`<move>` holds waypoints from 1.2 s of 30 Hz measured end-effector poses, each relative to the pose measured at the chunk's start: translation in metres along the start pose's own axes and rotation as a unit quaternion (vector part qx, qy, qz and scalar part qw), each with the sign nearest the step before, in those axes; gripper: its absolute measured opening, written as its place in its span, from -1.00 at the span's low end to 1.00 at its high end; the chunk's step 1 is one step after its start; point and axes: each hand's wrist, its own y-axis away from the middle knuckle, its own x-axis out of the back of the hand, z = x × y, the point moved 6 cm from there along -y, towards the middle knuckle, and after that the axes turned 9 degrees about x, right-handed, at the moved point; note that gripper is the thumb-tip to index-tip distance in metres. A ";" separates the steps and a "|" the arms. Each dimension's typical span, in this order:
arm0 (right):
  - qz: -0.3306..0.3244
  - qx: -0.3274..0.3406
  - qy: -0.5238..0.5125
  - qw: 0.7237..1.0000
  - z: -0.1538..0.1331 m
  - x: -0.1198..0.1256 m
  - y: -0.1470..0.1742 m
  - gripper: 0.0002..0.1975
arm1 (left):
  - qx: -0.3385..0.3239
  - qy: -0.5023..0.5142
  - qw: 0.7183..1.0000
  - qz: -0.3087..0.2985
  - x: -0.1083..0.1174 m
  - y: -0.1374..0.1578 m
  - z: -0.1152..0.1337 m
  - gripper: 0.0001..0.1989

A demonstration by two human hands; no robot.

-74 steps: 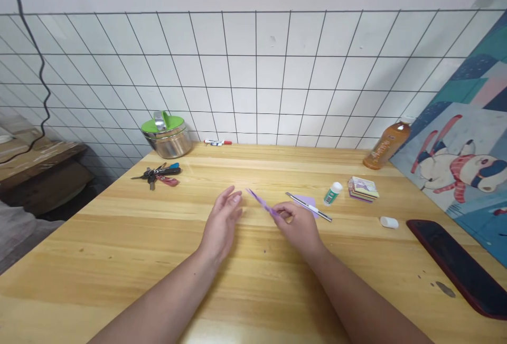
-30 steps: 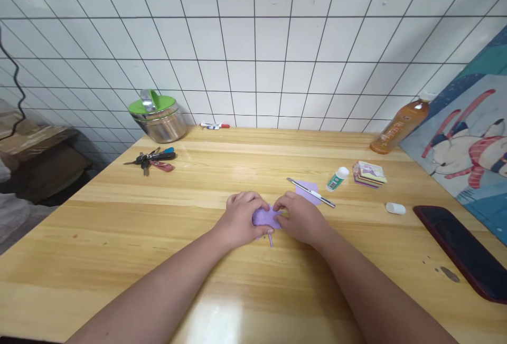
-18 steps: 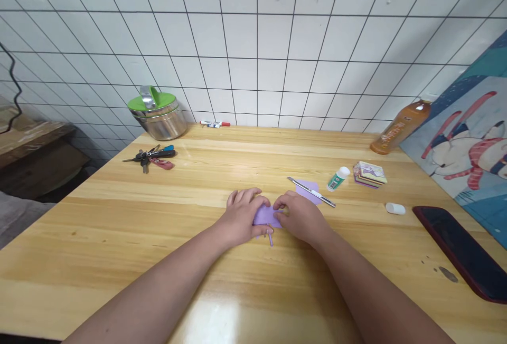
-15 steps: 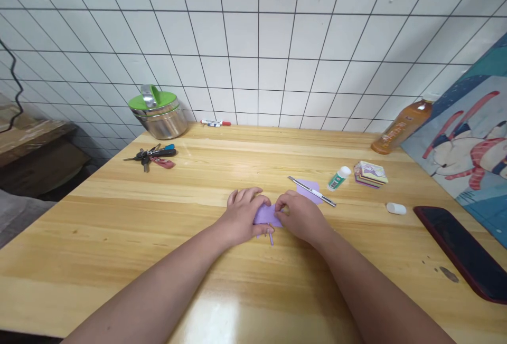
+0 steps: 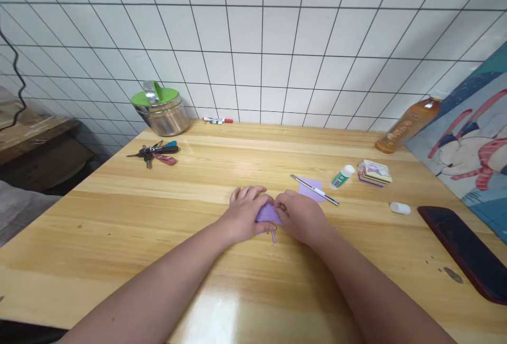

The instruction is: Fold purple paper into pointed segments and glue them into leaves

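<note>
A small piece of purple paper [image 5: 267, 214] lies on the table between my two hands. My left hand [image 5: 246, 216] grips it from the left, with the thumb at the near edge and the forefinger at the far edge. The other fingers rest on the wood beyond. My right hand [image 5: 299, 216] has its thumb and forefinger pinched together on the right part of this paper; the tips are partly hidden. Thin purple paper strips [image 5: 273, 236] lie just below the left thumb. Past the right hand, a slim silver craft knife [image 5: 315, 190] lies across a purple sheet [image 5: 307, 192].
Right of the knife stand a glue stick [image 5: 343, 177] and a paper stack [image 5: 374, 173], with a white cap [image 5: 400, 208] and a phone [image 5: 463, 251] nearer. A bottle [image 5: 410, 122] leans back right. Keys [image 5: 156, 151], a steel pot [image 5: 164, 114] and markers [image 5: 217, 120] lie left and behind.
My right fingertips have shifted slightly left, closer to my left forefinger, covering more of the paper. The whole view has moved a little, so the table things appear further right.
</note>
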 end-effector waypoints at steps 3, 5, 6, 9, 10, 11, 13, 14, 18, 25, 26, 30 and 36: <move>-0.003 0.009 -0.009 1.000 -0.004 0.000 0.001 -0.86 | 0.002 -0.001 1.000 -0.003 0.000 -0.001 0.000 -0.48; 0.000 0.018 -0.029 0.999 -0.005 0.000 0.001 -0.87 | 0.001 0.003 1.000 -0.001 0.000 -0.001 0.000 -0.48; 0.002 0.021 -0.039 0.999 -0.005 0.000 0.001 -0.88 | 0.000 0.006 1.000 0.001 0.000 -0.001 0.000 -0.48; 0.019 0.032 -0.041 0.998 -0.007 0.003 0.001 -0.89 | -0.002 0.002 1.000 0.003 -0.001 -0.001 0.000 -0.47; 0.028 0.036 -0.032 0.998 -0.008 0.005 0.002 -0.88 | -0.001 -0.004 1.000 0.002 -0.002 -0.001 0.000 -0.47; 0.033 0.040 -0.023 0.998 -0.010 0.006 0.002 -0.87 | -0.001 -0.010 1.000 0.001 -0.002 -0.001 -0.001 -0.46; 0.027 0.044 -0.016 0.999 -0.013 0.007 0.003 -0.86 | -0.002 -0.018 1.000 -0.001 -0.002 -0.001 -0.001 -0.44; 0.015 0.044 -0.018 0.999 -0.014 0.006 0.004 -0.86 | -0.002 -0.020 1.000 -0.001 -0.002 -0.001 -0.001 -0.44; -0.019 0.024 -0.025 0.999 -0.012 0.001 0.006 -0.88 | -0.003 -0.024 1.000 -0.011 -0.003 0.000 -0.001 -0.46; -0.001 -0.012 -0.066 0.998 -0.004 -0.001 0.004 -0.92 | -0.005 -0.041 0.998 -0.054 -0.007 0.002 0.001 -0.39; 0.001 -0.010 -0.075 0.997 -0.004 -0.001 0.004 -0.93 | 0.000 -0.054 0.997 -0.061 -0.008 0.002 0.001 -0.37; 0.013 -0.008 -0.110 0.994 -0.003 -0.001 0.002 -0.93 | 0.013 -0.104 0.990 -0.098 -0.011 0.002 0.001 -0.28; 0.027 -0.015 -0.136 0.990 -0.001 -0.005 -0.002 -0.89 | 0.018 -0.101 0.989 -0.109 -0.013 0.003 -0.003 -0.25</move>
